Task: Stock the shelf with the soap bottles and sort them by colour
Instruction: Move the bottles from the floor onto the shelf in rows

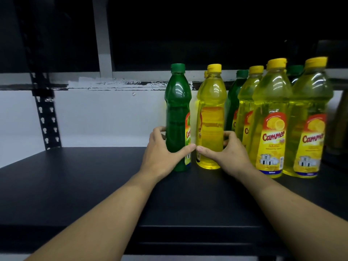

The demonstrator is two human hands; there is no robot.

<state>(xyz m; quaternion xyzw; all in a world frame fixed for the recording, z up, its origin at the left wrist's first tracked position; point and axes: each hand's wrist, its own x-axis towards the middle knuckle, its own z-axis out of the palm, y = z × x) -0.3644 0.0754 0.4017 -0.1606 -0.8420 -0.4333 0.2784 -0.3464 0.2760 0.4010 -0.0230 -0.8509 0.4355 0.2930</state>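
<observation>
A green soap bottle [177, 110] with a green cap stands upright on the black shelf [75, 185]. My left hand [162, 153] grips its lower body, thumb across the front. Right beside it stands a yellow soap bottle [211, 113] with a yellow cap, held low by my right hand [226, 153]. The two thumbs nearly touch between the bottles. Further right stand several yellow bottles [271, 117], with green bottles [233, 102] partly hidden behind them.
A perforated black upright [47, 117] rises at the left of the shelf. A white back wall [103, 117] runs behind the bottles. The shelf's front edge [188, 228] lies under my forearms. A dark object [339, 129] sits at the far right.
</observation>
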